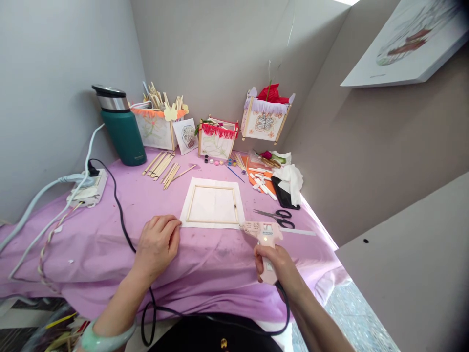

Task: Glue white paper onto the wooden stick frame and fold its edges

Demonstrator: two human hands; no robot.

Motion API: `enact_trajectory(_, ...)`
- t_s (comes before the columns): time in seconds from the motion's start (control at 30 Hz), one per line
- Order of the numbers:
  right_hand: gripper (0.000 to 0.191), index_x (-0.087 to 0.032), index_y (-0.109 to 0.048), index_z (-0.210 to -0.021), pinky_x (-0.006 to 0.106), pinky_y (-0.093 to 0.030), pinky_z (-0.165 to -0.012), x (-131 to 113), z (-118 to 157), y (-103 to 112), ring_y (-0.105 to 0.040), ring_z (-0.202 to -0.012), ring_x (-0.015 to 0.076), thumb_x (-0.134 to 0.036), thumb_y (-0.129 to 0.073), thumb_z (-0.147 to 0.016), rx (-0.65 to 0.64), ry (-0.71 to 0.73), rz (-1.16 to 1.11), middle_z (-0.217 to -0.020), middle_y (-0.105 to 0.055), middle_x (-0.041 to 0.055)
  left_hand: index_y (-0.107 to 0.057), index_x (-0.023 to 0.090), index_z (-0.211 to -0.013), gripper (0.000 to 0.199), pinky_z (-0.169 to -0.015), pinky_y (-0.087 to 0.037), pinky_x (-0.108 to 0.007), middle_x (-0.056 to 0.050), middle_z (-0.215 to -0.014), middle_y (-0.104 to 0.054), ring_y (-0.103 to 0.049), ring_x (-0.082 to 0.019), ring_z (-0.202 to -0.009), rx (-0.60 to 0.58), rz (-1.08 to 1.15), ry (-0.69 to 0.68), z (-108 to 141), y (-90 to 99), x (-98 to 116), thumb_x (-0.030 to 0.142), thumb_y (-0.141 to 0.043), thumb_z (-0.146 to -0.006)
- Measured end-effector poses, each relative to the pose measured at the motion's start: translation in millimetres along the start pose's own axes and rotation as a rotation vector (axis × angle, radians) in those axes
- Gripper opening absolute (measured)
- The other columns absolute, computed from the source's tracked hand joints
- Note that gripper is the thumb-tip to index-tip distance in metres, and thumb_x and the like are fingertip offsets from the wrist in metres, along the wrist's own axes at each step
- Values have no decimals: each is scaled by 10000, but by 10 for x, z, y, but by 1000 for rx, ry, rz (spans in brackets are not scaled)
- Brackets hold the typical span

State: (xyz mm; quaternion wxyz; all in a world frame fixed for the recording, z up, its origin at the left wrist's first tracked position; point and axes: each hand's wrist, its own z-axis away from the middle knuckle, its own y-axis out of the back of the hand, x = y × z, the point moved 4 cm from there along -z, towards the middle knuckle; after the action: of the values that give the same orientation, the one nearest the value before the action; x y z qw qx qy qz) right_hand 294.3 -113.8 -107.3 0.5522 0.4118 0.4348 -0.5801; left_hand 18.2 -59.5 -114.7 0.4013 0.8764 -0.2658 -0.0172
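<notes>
My right hand (pixel 274 259) is wrapped round the handle of a pale pink hot glue gun (pixel 267 234). Its nozzle points left, at the lower right corner of a sheet of white paper (pixel 212 205). On that sheet thin wooden sticks form a rectangular frame (pixel 212 222); a small dark mark shows on the right-hand stick. My left hand (pixel 159 242) rests on the cloth, fingers curled together, the fingertips at the paper's lower left corner. Black-handled scissors (pixel 284 213) lie just beyond the glue gun.
A purple cloth (pixel 120 220) covers the table. Wooden sticks (pixel 161 166), paint pots (pixel 220 163), white markers (pixel 264 186) and a phone (pixel 286 195) lie around the paper. Behind stand a green bottle (pixel 124 132) and decorated boxes (pixel 218 142). A black cord (pixel 119 205) runs from a power strip (pixel 91 188).
</notes>
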Motion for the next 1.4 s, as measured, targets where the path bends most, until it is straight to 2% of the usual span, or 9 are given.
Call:
enact_trajectory(0.2, 335, -169, -617, -955, 282, -431, -595, -169, 16, -161, -533, -606, 163, -470, -563, -819, 7, 263, -31, -637, -561, 2, -614, 179, -927, 134, -863, -449, -380, -95, -980, -622, -558, -220, -952, 78, 341, 205, -94, 259, 284, 217, -495, -878)
enact_trajectory(0.37, 462, -197, -609, -1108, 286, -473, -717, -387, -310, -743, -584, -812, 186, -565, -521, -842, -61, 390, -34, -940, -633, 55, -577, 192, -1005, 280, -658, -471, -276, -40, -811, -643, -594, -148, -712, -448, 1105, 451, -195, 200, 940, 432, -484, -895)
enact_trajectory(0.43, 536, -191, -609, -1104, 282, -482, -655, -453, -451, -1028, -601, -746, 179, -635, -438, -857, -154, 329, -70, -914, -642, 59, -548, 176, -945, 345, -547, -422, -248, 12, -612, -561, -520, -117, -545, -463, 1282, 591, -244, 140, 968, 508, -502, -862)
enact_trajectory(0.6, 557, -164, -625, -1065, 282, -478, -634, -513, -562, -1274, -619, -796, 199, -633, -389, -878, -250, 379, 108, -906, -664, 85, -519, 168, -809, 373, -459, -340, -208, 48, -535, -473, -429, -82, -458, -242, 1126, 697, -584, 158, 208, 537, -562, -779)
enact_trajectory(0.77, 220, -207, -643, -991, 297, -464, -725, -398, -459, -675, -584, -810, 183, -361, -528, -884, 66, 707, 481, -937, -651, 72, -519, 177, -709, 267, -419, -315, -207, 42, -467, -456, -416, -92, -396, -252, 488, 828, -962, 150, -851, 428, -508, -798)
enact_trajectory(0.9, 136, -202, -631, -877, 320, -450, -732, -325, -448, -210, -574, -793, 185, -271, -515, -892, 187, 885, 728, -893, -633, 70, -523, 169, -597, 306, -410, -314, -251, -3, -438, -479, -457, -148, -373, -312, 284, 886, -1017, 41, -1230, 414, -520, -780)
enact_trajectory(1.13, 107, -189, -645, -860, 358, -369, -813, -303, -466, -307, -527, -928, 204, -172, -541, -881, 114, 1156, 1189, -1022, -620, 83, -640, 145, -923, 230, -736, -440, -381, -131, -1026, -612, -594, -272, -908, -59, -158, 442, -891, 230, -668, 325, -527, -834)
enact_trajectory(1.27, 113, -198, -653, -848, 372, -326, -824, -287, -523, -465, -503, -927, 196, -166, -552, -890, 113, 1220, 1371, -1044, -626, 68, -674, 190, -873, 149, -823, -462, -376, -69, -891, -649, -567, -212, -895, -257, 110, -111, -704, 23, 87, 194, -527, -847)
enact_trajectory(1.4, 101, -186, -646, -803, 385, -310, -820, -293, -561, -526, -486, -906, 202, -163, -577, -873, 71, 1254, 1475, -1021, -635, 65, -697, 191, -886, 215, -799, -462, -385, -77, -887, -643, -530, -215, -890, -354, 142, -153, -611, -136, 354, 113, -501, -840)
